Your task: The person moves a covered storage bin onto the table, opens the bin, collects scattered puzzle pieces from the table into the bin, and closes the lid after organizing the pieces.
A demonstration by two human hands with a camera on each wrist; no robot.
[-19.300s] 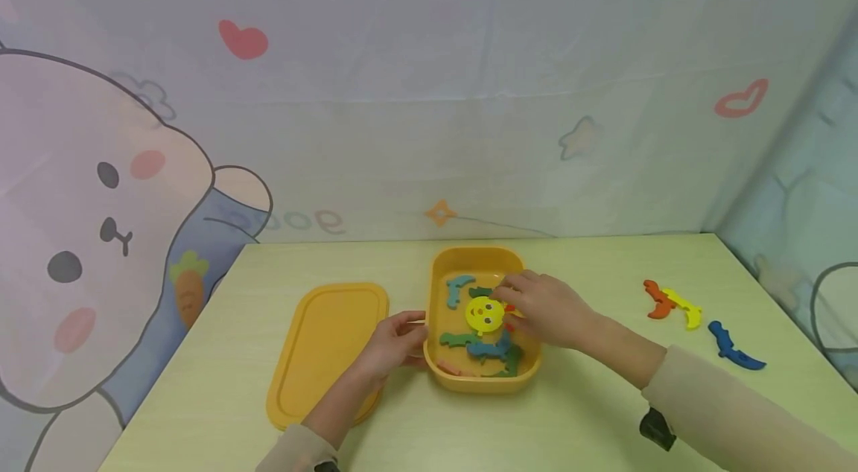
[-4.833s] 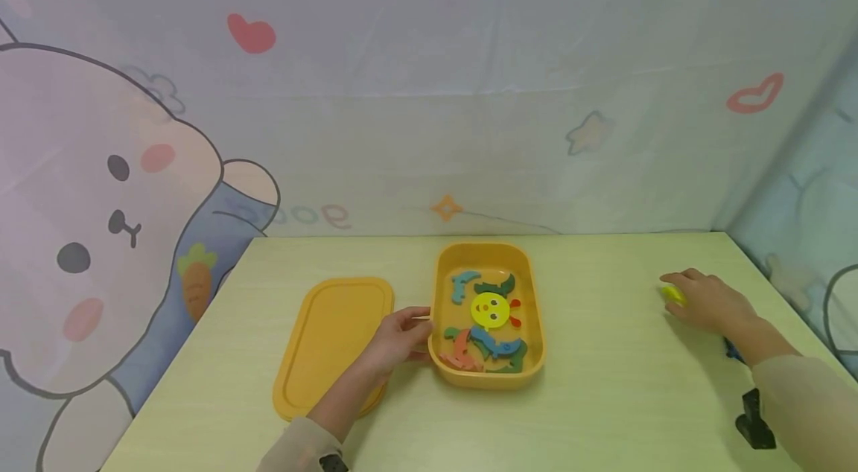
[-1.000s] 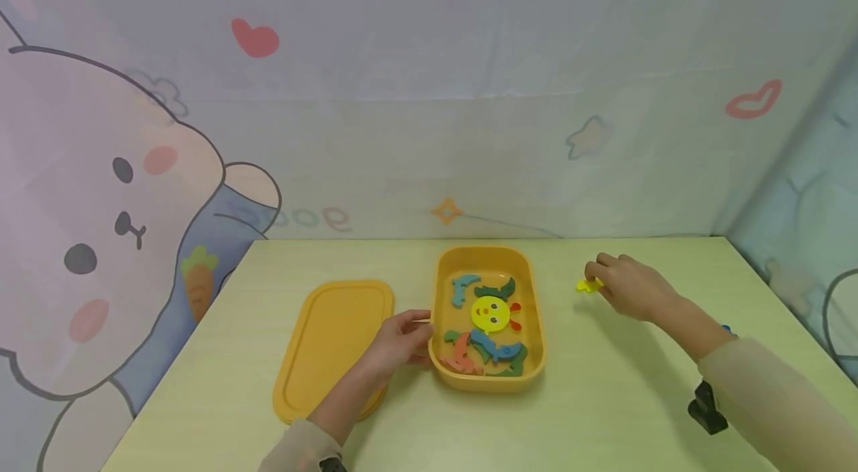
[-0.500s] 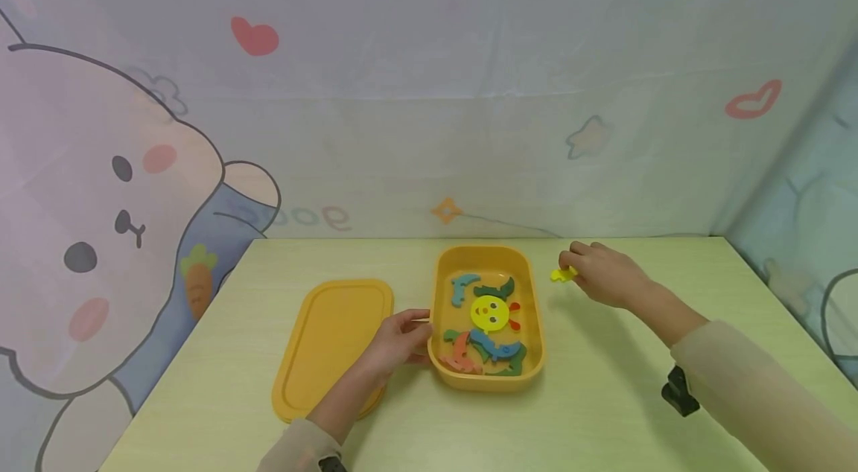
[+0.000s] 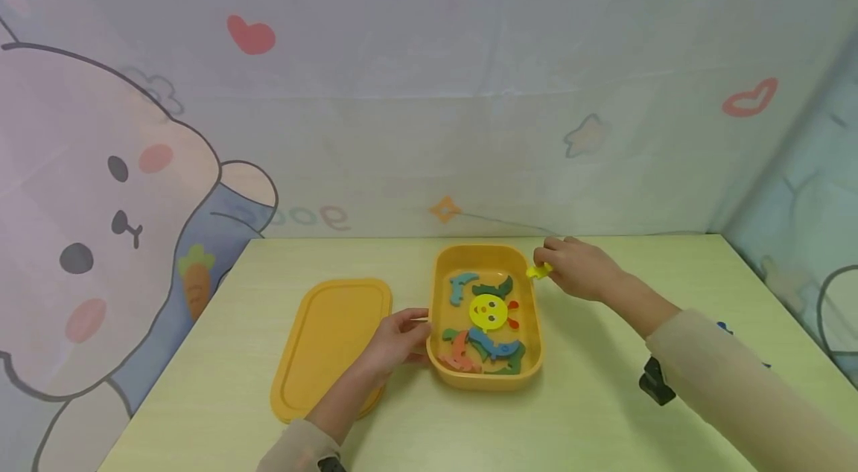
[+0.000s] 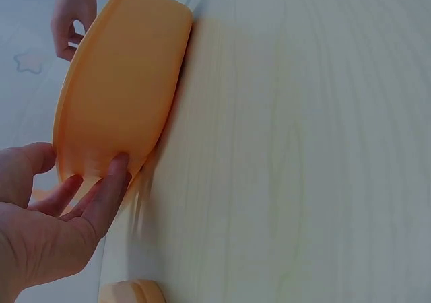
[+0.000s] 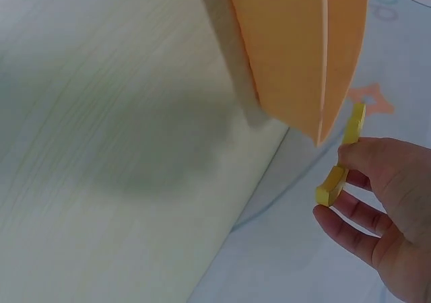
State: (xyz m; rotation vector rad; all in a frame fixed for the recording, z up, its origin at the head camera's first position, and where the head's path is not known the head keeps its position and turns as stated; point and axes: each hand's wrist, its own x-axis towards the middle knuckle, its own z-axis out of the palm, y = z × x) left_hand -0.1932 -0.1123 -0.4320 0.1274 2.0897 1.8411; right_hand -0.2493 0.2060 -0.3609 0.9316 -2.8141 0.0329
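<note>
An orange-yellow plastic box (image 5: pixel 485 383) stands mid-table with its top uncovered. My left hand (image 5: pixel 400 342) rests against its left side, thumb tip at the rim and fingertips on the outer wall in the left wrist view. Thumb and fingers of my right hand (image 5: pixel 578 269) pinch a small yellow animal-shaped toy piece (image 5: pixel 539 272), held up at the box's right rim. Inside lie a round yellow smiling face (image 5: pixel 488 312) with red feelers, a light blue piece (image 5: pixel 462 287), a blue piece (image 5: pixel 497 345), an orange piece (image 5: pixel 459 354) and several green pieces (image 5: pixel 493 286).
A flat lid (image 5: pixel 335 345) of the same colour lies left of the box, partly under the left forearm in view. Parts of a dark blue toy piece (image 5: pixel 724 327) show behind the right sleeve. A printed cloth (image 5: pixel 375 85) hangs behind the table.
The orange piece, earlier on the table at right, now lies in the box. My right hand took the yellow piece from there and carried it left to the box. The left hand stays put.
</note>
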